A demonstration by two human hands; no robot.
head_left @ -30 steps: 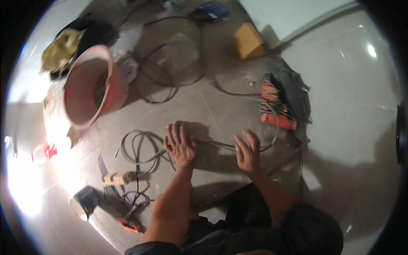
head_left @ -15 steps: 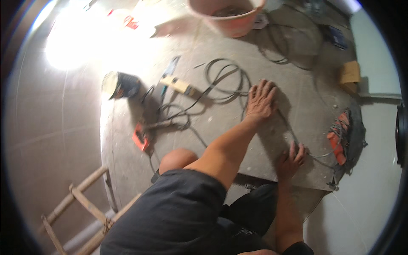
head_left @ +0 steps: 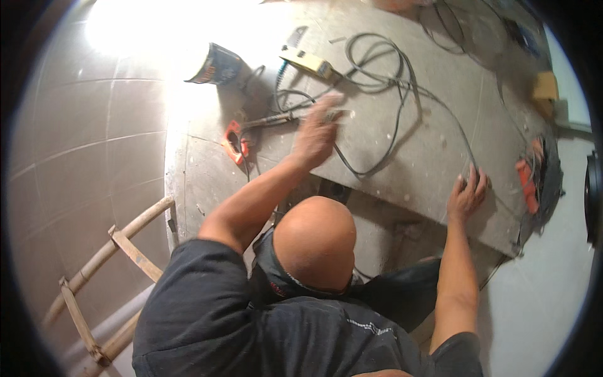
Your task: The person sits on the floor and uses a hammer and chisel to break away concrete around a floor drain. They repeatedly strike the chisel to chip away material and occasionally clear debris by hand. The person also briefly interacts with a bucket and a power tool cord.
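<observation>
Smeared by motion, my left hand [head_left: 317, 133] is over the concrete floor, among the lower turns of a dark cable [head_left: 394, 129]; its fingers are too blurred to read. My right hand [head_left: 468, 193] rests low at the right, fingers closed on the far end of the cable run. The cable forms loose loops between the hands and a yellow box-like power strip [head_left: 306, 61]. Left of my left hand lies a tool with an orange handle [head_left: 233, 142] and a long thin shaft.
A dark tin [head_left: 217, 65] stands at the upper left. A wooden ladder [head_left: 135, 251] leans at the lower left. At the right, an orange tool [head_left: 527, 185] lies on a dark bag [head_left: 551, 182]; a cardboard box [head_left: 544, 94] sits by the wall. My bare knee [head_left: 315, 242] is below the floor's near edge.
My left hand has left the cable loops and moved left, toward the orange-handled tool. My right hand has stayed at the cable's end. The view has shifted, and more cable lies spread out.
</observation>
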